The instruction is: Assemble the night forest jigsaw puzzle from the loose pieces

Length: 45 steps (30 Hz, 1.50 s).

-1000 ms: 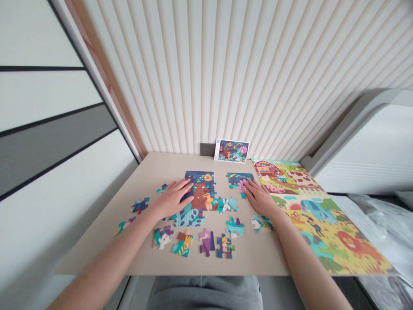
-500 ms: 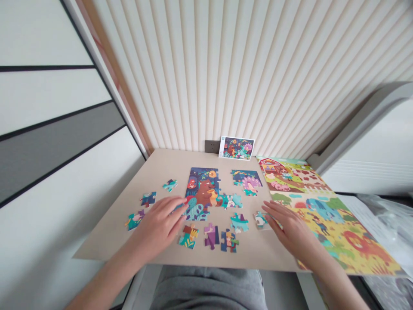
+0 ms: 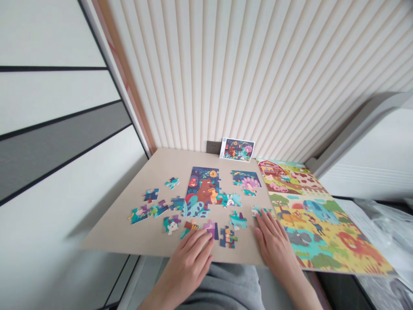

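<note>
My left hand point(image 3: 192, 260) lies over the near edge of the table, fingers stretched out, its fingertips at a purple jigsaw piece point(image 3: 210, 227) and a brown-and-teal piece point(image 3: 187, 228), both partly covered. Flat on the table to the right rests my right hand point(image 3: 274, 239), its fingertips at the lower edge of teal-and-white jigsaw pieces point(image 3: 256, 210). Neither hand has anything in its grasp. Between and beyond them is a joined jigsaw section point(image 3: 203, 189) with a bear and a rabbit. A smaller joined section point(image 3: 247, 181) with a peacock sits to its right.
Loose pieces point(image 3: 158, 209) lie scattered on the left of the table point(image 3: 125, 234). A teal piece point(image 3: 238, 220) and a dark blue piece point(image 3: 228, 237) lie between my hands. A picture card point(image 3: 237, 149) leans on the wall. Completed puzzles point(image 3: 322, 232) cover the right side.
My left hand has moved right and towards me, from beside the bear section to the near edge, uncovering several pieces. My right hand has shifted slightly nearer to me.
</note>
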Tool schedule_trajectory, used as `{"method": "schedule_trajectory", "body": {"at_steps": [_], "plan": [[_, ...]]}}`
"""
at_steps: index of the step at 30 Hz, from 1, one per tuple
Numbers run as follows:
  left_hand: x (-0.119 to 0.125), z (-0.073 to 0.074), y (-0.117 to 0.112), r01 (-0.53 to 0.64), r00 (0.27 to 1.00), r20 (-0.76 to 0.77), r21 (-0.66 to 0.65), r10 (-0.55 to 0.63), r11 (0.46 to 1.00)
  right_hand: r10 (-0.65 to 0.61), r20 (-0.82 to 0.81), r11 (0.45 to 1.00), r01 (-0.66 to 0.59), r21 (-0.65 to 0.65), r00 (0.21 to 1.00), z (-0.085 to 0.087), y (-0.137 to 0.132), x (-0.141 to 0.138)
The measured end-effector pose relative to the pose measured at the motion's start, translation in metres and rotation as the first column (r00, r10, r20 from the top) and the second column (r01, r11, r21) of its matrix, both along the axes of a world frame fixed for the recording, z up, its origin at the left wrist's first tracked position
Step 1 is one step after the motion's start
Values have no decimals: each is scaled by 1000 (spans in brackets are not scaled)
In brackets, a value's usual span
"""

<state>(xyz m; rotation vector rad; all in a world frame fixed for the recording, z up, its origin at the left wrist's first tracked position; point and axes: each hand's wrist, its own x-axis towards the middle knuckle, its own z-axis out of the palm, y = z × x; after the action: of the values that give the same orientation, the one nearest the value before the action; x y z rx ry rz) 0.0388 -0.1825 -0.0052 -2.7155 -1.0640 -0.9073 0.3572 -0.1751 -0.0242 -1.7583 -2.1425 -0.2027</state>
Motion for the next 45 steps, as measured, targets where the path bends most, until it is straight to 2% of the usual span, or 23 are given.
{"method": "schedule_trajectory", "body": {"at_steps": [2, 6, 10, 15, 20, 23, 25, 28, 32, 34, 37, 41, 45], "plan": [[4, -4, 0, 5, 1000, 13, 11, -6, 1000, 82, -21, 996, -82, 21, 996, 8, -4, -10], [5, -10, -1, 10, 1000, 28, 19, -11, 1000, 306, -62, 949, -310, -52, 950, 21, -17, -33], [5, -10, -3, 12, 1000, 23, 1, -12, 1000, 363, -56, 930, -365, -45, 930, 20, -25, -44], [5, -9, -5, 21, 1000, 23, 6, -21, 1000, 375, -48, 927, -376, -12, 926, 11, -27, -39], [7, -4, -9, 26, 1000, 7, -6, -26, 1000, 340, -30, 940, -340, 8, 940, 10, -14, -34], [0, -5, -13, 2, 999, 55, 4, -2, 1000, 314, -44, 949, -314, 5, 948, 8, -9, -33], [-15, -9, -15, -66, 990, 129, 7, 64, 998, 290, -57, 957, -290, 7, 955, 6, -9, -32], [-51, -19, -13, -248, 947, 210, -2, 243, 969, 250, -74, 968, -250, 17, 965, 2, -12, -33], [-101, -23, -2, -462, 871, 185, -11, 456, 887, 189, -92, 982, -186, 39, 978, -2, -14, -34], [-116, -19, 4, -506, 853, 135, -25, 504, 862, 171, -92, 984, -166, 60, 981, -3, -15, -35], [-123, -12, 13, -482, 875, 18, -53, 484, 874, 171, -89, 983, -163, 88, 981, -5, -15, -35], [-119, -6, 24, -387, 920, -110, -110, 376, 915, 177, -86, 981, -169, 93, 980, -3, -15, -36], [-117, -7, 32, -324, 945, -109, -177, 308, 930, 186, -76, 979, -178, 97, 980, -1, -16, -38]]}}
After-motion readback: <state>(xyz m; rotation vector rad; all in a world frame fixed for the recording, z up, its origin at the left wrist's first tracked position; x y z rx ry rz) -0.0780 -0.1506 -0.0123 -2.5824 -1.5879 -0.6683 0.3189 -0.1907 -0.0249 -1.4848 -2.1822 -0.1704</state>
